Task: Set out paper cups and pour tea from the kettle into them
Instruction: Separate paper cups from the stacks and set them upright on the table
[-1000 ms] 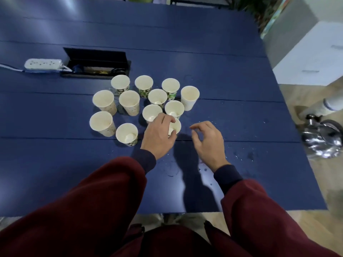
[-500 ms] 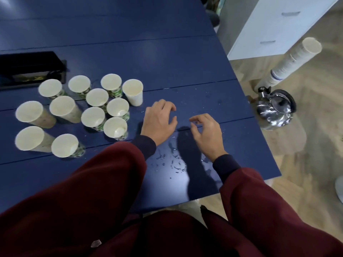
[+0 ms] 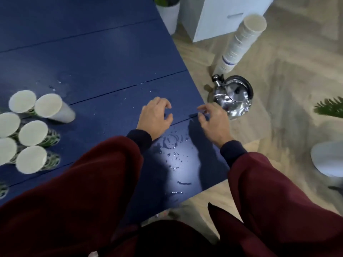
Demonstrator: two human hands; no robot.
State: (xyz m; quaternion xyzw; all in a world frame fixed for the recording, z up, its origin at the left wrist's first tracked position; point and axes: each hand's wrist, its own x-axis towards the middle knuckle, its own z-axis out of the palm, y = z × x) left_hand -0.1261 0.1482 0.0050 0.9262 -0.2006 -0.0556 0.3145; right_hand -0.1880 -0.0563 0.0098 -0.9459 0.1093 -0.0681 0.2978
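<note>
Nearest the camera, two dark red sleeves with navy cuffs (image 3: 233,152) reach out over a dark blue plank table (image 3: 92,62). Between the forearms lies a patch of clear spilled droplets and wet rings (image 3: 172,147), catching a bright reflection.

Just beyond it is the left hand (image 3: 155,119), palm down over the tabletop, fingers loosely curled under and close together, with nothing in them. Whether the fingertips touch the wood cannot be told. The right hand (image 3: 213,123) is at the table's right edge, also palm down; its fingers are loosely bent and a little spread, thumb and forefinger apart, gripping nothing.

Off to the left, well apart from both hands, stands a cluster of white paper cups (image 3: 33,132), mouths up, several with green print on their sides and one plain. They are packed closely, and motion blur hides what is inside them.

The shiny round steel kettle with a black handle (image 3: 233,95) is not on the table – it stands on a pale wooden surface (image 3: 256,123) just past the right edge, lid on, near the right hand's fingertips but not touching them. Right behind the kettle rises a tall stack of nested white paper cups (image 3: 239,43), with a blue band low on it.

Farther back are a white cabinet with a drawer handle (image 3: 222,13) and a white plant pot (image 3: 169,13) – both on the light wood floor.
</note>
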